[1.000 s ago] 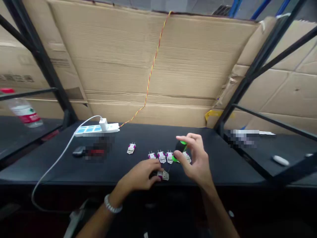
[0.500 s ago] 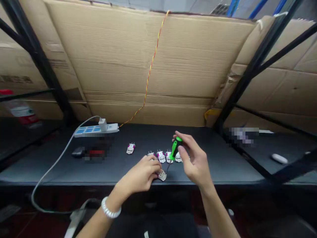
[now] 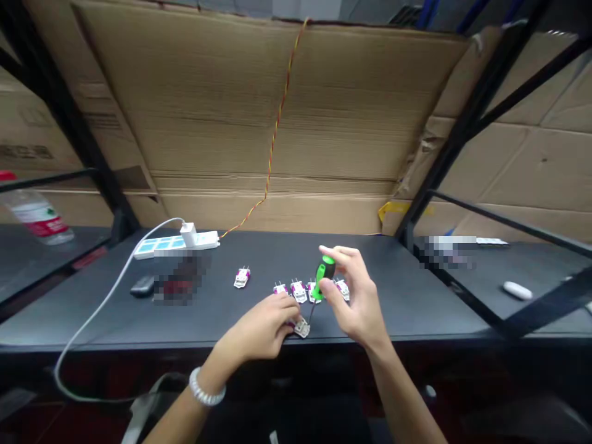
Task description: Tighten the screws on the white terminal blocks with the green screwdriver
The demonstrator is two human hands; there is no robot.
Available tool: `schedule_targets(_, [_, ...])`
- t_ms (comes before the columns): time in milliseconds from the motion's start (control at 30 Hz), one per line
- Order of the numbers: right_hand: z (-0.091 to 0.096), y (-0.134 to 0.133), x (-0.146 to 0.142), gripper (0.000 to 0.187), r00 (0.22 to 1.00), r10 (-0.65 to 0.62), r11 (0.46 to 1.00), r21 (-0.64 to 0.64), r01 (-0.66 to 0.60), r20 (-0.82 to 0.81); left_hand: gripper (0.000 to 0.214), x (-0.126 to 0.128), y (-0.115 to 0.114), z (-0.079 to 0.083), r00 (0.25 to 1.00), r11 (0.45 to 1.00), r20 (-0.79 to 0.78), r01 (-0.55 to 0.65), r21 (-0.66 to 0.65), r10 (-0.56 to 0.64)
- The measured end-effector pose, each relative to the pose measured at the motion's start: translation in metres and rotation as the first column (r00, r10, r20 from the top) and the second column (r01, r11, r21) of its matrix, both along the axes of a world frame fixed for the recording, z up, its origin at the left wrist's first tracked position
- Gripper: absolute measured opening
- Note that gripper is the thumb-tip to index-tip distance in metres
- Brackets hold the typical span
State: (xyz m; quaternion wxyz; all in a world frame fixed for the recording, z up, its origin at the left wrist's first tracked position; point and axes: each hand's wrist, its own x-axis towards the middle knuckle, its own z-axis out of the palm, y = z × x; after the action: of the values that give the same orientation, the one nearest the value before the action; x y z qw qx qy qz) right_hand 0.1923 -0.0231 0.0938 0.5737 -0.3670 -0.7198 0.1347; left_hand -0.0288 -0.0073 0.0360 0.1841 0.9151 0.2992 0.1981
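My left hand is closed on a small white and purple plug part with two pins on its kind, pressing it to the black tabletop near the front edge. In my right hand is a green and black screwdriver, held upright and slightly tilted between thumb and fingers. Its thin shaft reaches down to the right side of the plug part; whether the tip touches a screw is too small to tell. Behind my hands stands a row of several similar plug parts. Another plug part lies apart, farther left.
A white power strip with an adapter and cable lies at the back left. Near it are a dark object and a blurred patch. Black metal posts flank the table, with cardboard behind. A bottle stands far left.
The view has shifted slightly. My right hand has turned a little around the screwdriver handle, fingers now further over its top. My left hand keeps its hold on the plug part.
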Motion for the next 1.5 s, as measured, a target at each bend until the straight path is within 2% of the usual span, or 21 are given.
schedule_targets(67, [0.0019,0.0003,-0.0005,0.035,0.996,-0.085,0.996,0.030,0.084,0.012,0.024,0.0002,-0.0001,-0.0002,1.000,1.000,0.005,-0.006,-0.002,0.006])
schedule_targets(100, [0.0026,0.0005,-0.0005,0.033,0.997,-0.082,0.996,0.024,0.082,0.015,0.024,0.0003,-0.0001,-0.0001,1.000,1.000,0.006,-0.004,-0.003,0.004])
schedule_targets(233, [0.0036,0.0009,0.0007,0.042,0.997,0.078,0.997,-0.030,-0.078,0.013,0.023,0.0005,-0.0004,0.0010,1.000,1.000,0.004,0.011,0.008,-0.011])
schedule_targets(267, [0.0034,0.0009,0.0008,0.040,0.997,0.069,0.998,-0.018,-0.068,0.018,0.023,0.0005,-0.0006,0.0013,1.000,1.000,0.003,0.010,0.011,-0.010])
schedule_targets(400, [0.0026,0.0013,0.0004,0.040,0.993,-0.102,0.994,0.035,0.100,0.064,0.013,0.0007,-0.0009,0.0011,1.000,1.000,-0.004,-0.012,-0.001,0.012])
schedule_targets(567, [0.0022,0.0014,0.0024,0.050,0.996,0.053,0.998,-0.041,-0.051,0.070,0.007,0.0025,0.0007,-0.0018,1.000,1.000,-0.015,-0.019,0.018,0.019])
schedule_targets(733, [0.0024,0.0008,0.0037,0.047,0.990,-0.112,0.994,0.016,0.111,0.091,0.005,0.0032,0.0014,-0.0038,1.000,0.999,-0.012,-0.020,0.038,0.020])
schedule_targets(900, [0.0009,-0.0009,0.0063,0.053,0.999,0.016,0.999,-0.042,-0.014,0.049,0.004,0.0038,0.0013,-0.0043,1.000,0.999,-0.002,-0.016,0.038,0.016])
schedule_targets(1067, [0.0025,-0.0006,0.0050,0.050,0.977,-0.183,0.983,0.043,0.179,0.108,0.004,0.0043,0.0007,-0.0034,1.000,0.999,-0.014,-0.022,0.031,0.023])
schedule_targets(1267, [0.0047,-0.0033,0.0047,0.053,0.997,0.030,1.000,-0.004,-0.030,0.074,0.005,0.0043,0.0013,-0.0031,1.000,0.999,-0.010,-0.020,0.037,0.020])
schedule_targets(1433, [0.0048,-0.0027,0.0010,0.049,0.989,-0.116,0.993,0.014,0.115,0.090,0.005,0.0042,0.0012,-0.0032,1.000,0.999,-0.007,-0.012,0.036,0.012])
schedule_targets(1500, [0.0040,-0.0018,0.0015,0.051,0.994,-0.069,0.998,-0.008,0.070,0.082,0.005,0.0041,0.0012,-0.0035,1.000,0.999,-0.010,-0.017,0.035,0.017])
